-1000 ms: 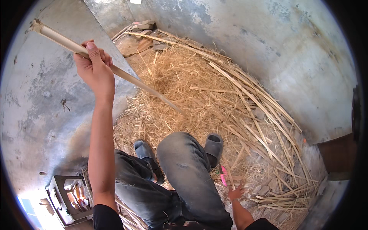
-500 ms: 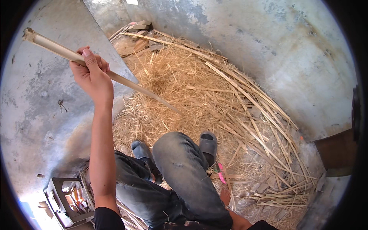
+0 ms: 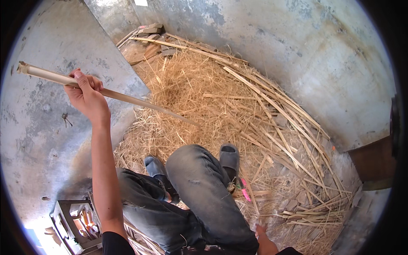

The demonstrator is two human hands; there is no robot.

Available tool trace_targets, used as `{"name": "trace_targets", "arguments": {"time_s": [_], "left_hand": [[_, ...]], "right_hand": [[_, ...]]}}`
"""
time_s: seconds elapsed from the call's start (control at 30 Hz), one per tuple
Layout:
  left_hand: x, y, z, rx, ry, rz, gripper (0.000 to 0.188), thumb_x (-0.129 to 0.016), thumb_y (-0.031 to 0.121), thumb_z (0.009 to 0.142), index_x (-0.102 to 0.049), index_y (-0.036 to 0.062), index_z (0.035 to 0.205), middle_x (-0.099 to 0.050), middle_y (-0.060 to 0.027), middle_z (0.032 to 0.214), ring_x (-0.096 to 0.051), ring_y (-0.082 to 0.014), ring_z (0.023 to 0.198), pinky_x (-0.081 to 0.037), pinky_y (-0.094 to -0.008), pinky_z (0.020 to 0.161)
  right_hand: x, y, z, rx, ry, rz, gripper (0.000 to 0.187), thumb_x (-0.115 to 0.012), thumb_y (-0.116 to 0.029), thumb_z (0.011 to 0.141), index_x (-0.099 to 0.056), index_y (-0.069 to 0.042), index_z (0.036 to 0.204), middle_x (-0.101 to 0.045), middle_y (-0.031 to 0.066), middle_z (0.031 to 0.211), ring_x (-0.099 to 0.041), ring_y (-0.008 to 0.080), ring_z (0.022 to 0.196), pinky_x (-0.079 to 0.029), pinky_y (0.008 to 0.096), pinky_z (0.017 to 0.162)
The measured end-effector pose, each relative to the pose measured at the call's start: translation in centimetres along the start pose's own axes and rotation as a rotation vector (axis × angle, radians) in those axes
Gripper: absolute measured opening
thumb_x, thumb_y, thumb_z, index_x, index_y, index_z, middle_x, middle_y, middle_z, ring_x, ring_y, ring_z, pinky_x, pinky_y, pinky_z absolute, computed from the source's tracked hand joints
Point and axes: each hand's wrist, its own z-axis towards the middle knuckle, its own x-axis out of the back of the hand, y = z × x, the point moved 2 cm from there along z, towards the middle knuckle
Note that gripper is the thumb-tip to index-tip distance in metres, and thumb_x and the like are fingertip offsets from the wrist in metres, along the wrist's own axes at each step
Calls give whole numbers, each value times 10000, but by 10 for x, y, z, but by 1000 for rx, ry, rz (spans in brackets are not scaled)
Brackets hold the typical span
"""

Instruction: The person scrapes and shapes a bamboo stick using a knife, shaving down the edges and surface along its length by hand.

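Note:
My left hand (image 3: pixel 87 94) is closed around a long bamboo strip (image 3: pixel 136 101) at the left, its thumb lying along the top. The thick, rough end points up and left, while the thin end slants down over the shavings. Low on the right, my right hand (image 3: pixel 261 231) is partly hidden beside my right leg and blurred. It is close to the lower end of a thin strip (image 3: pixel 251 196), but whether its fingers grip that strip does not show. A bright pink item (image 3: pixel 245 190) lies by my right slipper (image 3: pixel 229 156), next to a short wood piece (image 3: pixel 264 193).
A heap of fine bamboo shavings (image 3: pixel 182 87) covers the floor ahead. Long split strips (image 3: pixel 276 100) line the curving far wall (image 3: pixel 272 34). More short strips (image 3: pixel 318 216) lie at the lower right. A small wooden frame stool (image 3: pixel 63 227) stands at the lower left.
My left hand has moved left and slightly down, and the bamboo strip's thick end has dropped, so it lies flatter. My right hand has shifted a little right and down.

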Motion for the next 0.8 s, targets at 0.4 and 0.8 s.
{"name": "trace_targets", "arguments": {"time_s": [0.4, 0.8], "left_hand": [[-11, 4, 1, 2, 0, 45, 175, -502, 221, 1113, -466, 50, 1115, -430, 5, 659, -402, -82, 559, -389, -267, 528], [-11, 7, -2, 34, -5, 44, 145, -491, 204, 1115, -462, 63, 1133, -427, 11, 670, -396, -75, 578, -383, -261, 541]], "right_hand": [[109, -88, -4, -699, 258, 594, 1056, -733, -369, 754, -218, 108, 1543, -432, 315, 1520, -435, 453, 1406, -376, 477, 1151], [188, -58, 31, -571, 222, 305, 774, -702, -510, 785, -605, -74, 1416, -558, 264, 1460, -541, 390, 1352, -389, 538, 1125]]}}
